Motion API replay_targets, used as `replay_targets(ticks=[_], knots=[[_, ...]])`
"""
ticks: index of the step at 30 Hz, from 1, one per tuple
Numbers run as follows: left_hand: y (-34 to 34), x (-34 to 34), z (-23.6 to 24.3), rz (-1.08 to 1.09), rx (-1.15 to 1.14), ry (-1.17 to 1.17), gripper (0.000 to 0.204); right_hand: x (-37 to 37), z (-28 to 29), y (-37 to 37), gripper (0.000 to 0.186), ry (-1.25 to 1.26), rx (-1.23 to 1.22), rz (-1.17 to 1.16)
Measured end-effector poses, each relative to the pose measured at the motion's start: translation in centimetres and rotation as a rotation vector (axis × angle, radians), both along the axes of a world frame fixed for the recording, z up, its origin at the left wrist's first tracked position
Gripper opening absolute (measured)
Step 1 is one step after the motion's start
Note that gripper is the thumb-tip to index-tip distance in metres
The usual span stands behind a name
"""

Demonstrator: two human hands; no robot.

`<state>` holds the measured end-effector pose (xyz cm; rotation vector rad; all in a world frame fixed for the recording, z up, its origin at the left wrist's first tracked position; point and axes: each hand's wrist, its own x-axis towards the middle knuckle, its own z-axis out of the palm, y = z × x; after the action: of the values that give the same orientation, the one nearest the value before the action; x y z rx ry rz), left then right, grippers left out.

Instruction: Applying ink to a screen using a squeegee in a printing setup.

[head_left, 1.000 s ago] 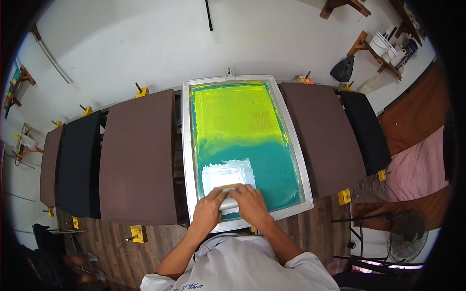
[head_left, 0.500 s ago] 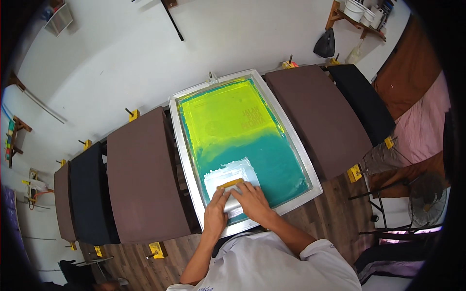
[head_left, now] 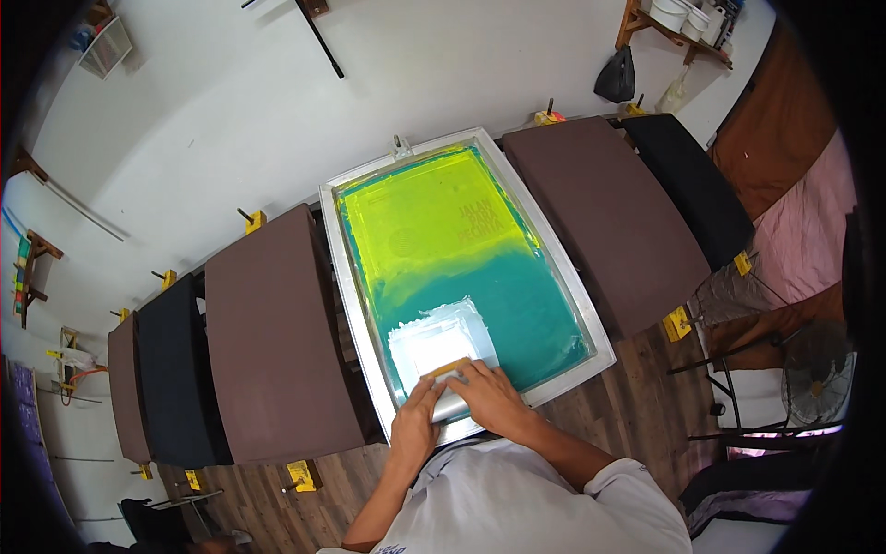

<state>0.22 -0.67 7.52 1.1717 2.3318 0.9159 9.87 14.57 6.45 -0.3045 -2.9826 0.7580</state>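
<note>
Both of my hands hold a squeegee (head_left: 449,368) with an amber strip and a silvery body. My left hand (head_left: 418,415) grips its left part, and my right hand (head_left: 491,399) its right part, with fingers curled over the top. The squeegee rests at the near end of a screen (head_left: 347,277) with a metal frame. Just beyond it lies a patch of white ink (head_left: 450,331) on the teal part of the mesh (head_left: 521,309). The far half is yellow-green, with faint lettering and a round mark. My fingers cover part of the squeegee.
Brown padded boards (head_left: 268,342) and dark boards (head_left: 180,369) flank the screen, with yellow clamps (head_left: 302,476) at their ends. A shelf with white tubs (head_left: 669,13) and a black bag (head_left: 616,76) are on the far right wall. A fan (head_left: 817,379) stands at right.
My hands have drawn the squeegee a little nearer to me, uncovering more of the white ink. The whole view has shifted slightly.
</note>
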Motion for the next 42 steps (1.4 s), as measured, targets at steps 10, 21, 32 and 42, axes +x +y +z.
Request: replay_targets(ticks=[10, 21, 32, 42], knots=[[4.3, -8.0, -0.4, -0.029, 0.049, -0.011, 0.049, -8.7, 0.9, 5.2, 0.027, -0.084, 0.009, 0.057], [0.0, -1.0, 0.6, -0.059, -0.051, -0.124, 0.058, -0.8, 0.6, 0.5, 0.039, -0.08, -0.096, -0.012], [3.5, -6.5, -0.9, -0.033, 0.034, -0.069, 0.05, -6.4, 1.1, 4.2, 0.034, -0.123, 0.027, 0.046], [-1.9, 1.6, 0.9, -0.082, -0.08, -0.115, 0.061, 2.1, 1.9, -0.6, 0.039, -0.075, -0.045, 0.071]])
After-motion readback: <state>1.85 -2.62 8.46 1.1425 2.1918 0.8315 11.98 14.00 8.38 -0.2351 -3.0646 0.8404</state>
